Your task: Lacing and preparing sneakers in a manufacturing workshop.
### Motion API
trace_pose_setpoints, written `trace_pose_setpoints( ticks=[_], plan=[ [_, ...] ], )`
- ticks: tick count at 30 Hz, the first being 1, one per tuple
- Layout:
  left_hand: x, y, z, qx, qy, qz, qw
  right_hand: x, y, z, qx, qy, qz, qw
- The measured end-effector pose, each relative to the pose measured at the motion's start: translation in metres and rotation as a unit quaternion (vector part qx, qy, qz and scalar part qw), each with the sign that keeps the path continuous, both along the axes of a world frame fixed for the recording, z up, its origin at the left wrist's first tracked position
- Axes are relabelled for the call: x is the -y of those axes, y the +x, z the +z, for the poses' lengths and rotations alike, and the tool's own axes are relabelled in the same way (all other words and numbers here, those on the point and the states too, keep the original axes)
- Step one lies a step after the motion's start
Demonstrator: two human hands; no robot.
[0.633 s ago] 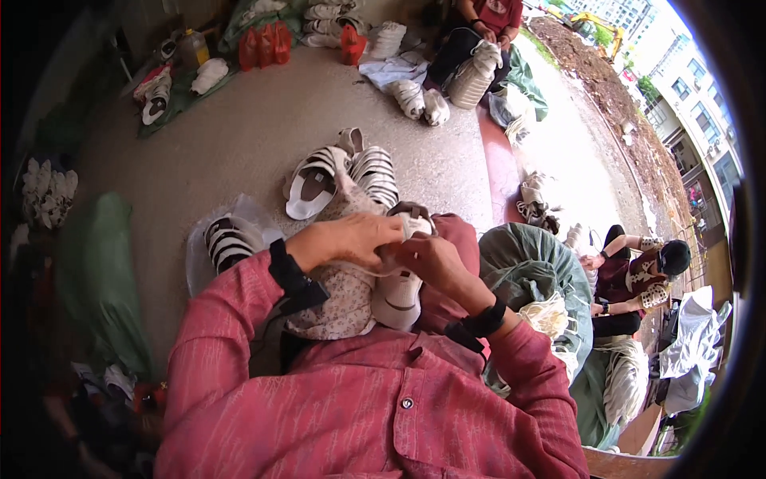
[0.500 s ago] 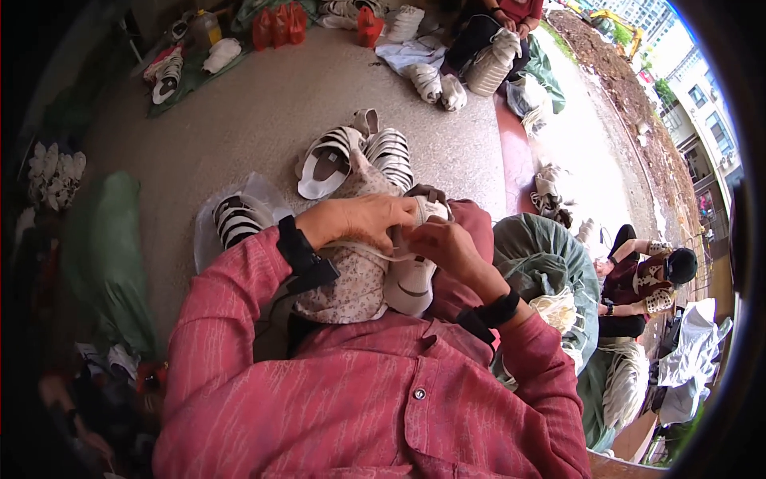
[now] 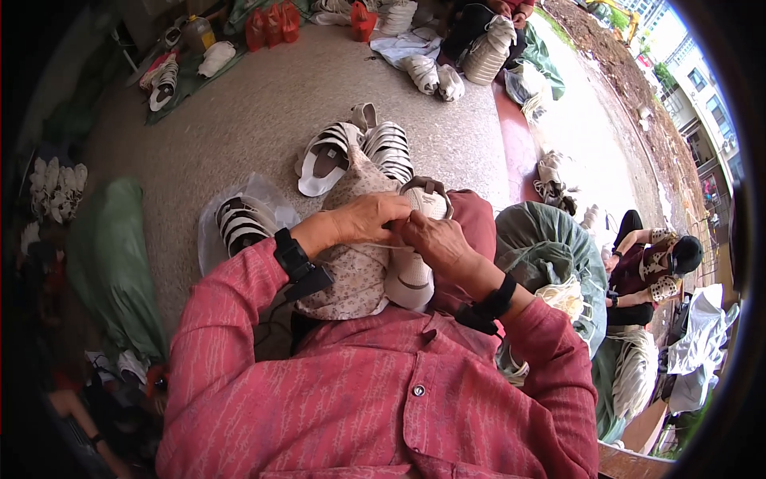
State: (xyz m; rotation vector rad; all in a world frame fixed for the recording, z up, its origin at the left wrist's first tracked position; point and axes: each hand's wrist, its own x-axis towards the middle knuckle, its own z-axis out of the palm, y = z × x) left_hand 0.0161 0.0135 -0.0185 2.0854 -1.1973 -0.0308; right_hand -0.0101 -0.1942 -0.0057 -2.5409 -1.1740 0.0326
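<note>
A white shoe (image 3: pixel 410 281) with a brown-edged collar lies across my lap, its toe pointing toward me. My left hand (image 3: pixel 369 219) is closed over the shoe's lacing area, fingers bent together. Against it, my right hand (image 3: pixel 437 238) pinches at the same spot. A thin pale shoelace (image 3: pixel 388 246) runs out between the two hands; exactly which fingertips grip it is partly hidden. Under the left wrist lies floral cloth (image 3: pixel 343 279) over my knee. Beyond my knees stand black-and-white striped shoes (image 3: pixel 388 152), and another striped shoe (image 3: pixel 238 223) rests on clear plastic at the left.
A green sack (image 3: pixel 550 247) holding pale laces (image 3: pixel 563 299) stands at my right. Another green sack (image 3: pixel 120 263) is on the left. Co-workers sit at the far side and at the right (image 3: pixel 654 267). Red bags (image 3: pixel 273 25) and more shoes lie on the far floor.
My right hand has turned and come closer to the left over the shoe. The brown collar of the shoe shows more now. The left hand has shifted only slightly.
</note>
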Motion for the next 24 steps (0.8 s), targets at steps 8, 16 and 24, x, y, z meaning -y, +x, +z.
trace_pose_setpoints(
  ticks=[8,16,24],
  plan=[
    [0.010,-0.009,0.006,-0.072,0.019,0.048,0.996,0.077,0.036,0.024,-0.010,0.044,-0.253,0.966],
    [0.027,-0.014,0.008,-0.124,0.068,0.110,0.984,0.026,0.012,0.027,-0.633,0.612,-0.141,0.453],
    [0.031,-0.015,0.001,-0.304,-0.083,0.171,0.933,0.133,0.076,-0.003,-0.520,0.780,-0.129,0.323]
  ],
)
